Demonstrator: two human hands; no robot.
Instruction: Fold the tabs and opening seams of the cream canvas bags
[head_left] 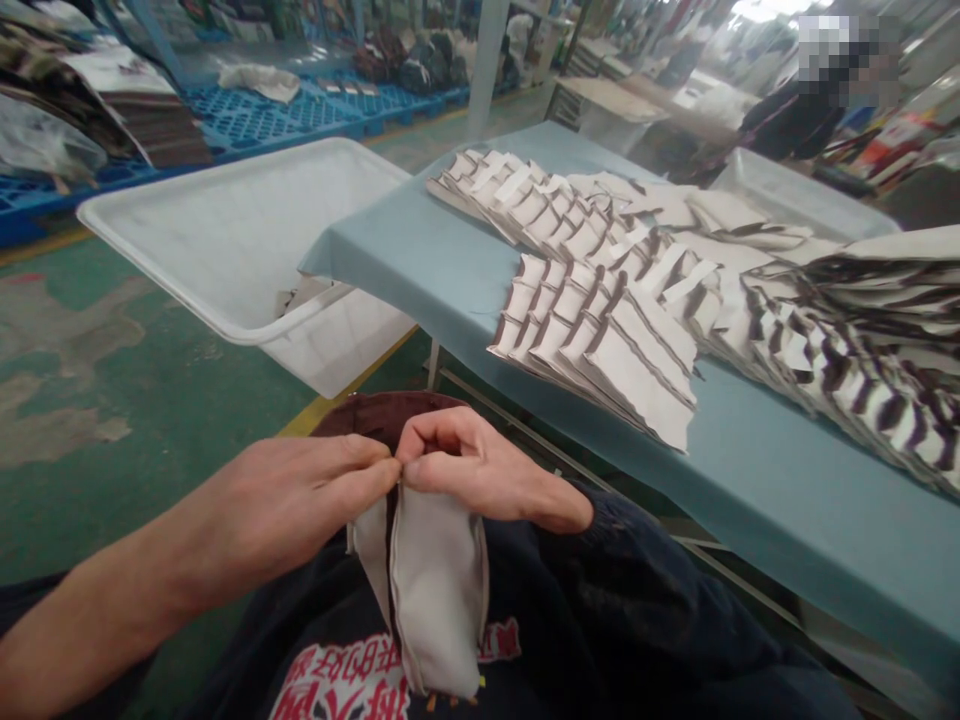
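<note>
Close to my chest, a sewn fabric piece point(439, 590) hangs from my fingertips, showing cream panels with raised seams and a dark brown strip between them. Dark brown cloth point(367, 415) curves up behind my hands; whether it joins the same piece is hidden. My left hand point(300, 500) comes in from the left, thumb and fingers pinched together at the top of the seam. Facing it, my right hand point(480, 465) has curled fingers and a thumb pinching the same spot. The fingertips of both hands meet there, covering the exact grip.
A blue-covered table point(420, 260) stands ahead and to the right, bearing overlapping rows of cream-and-brown sewn pieces point(592, 330). Left of it is a white plastic tub point(187, 240) with some pieces inside. Farther back are blue pallets point(247, 110) and a person point(795, 110) at upper right.
</note>
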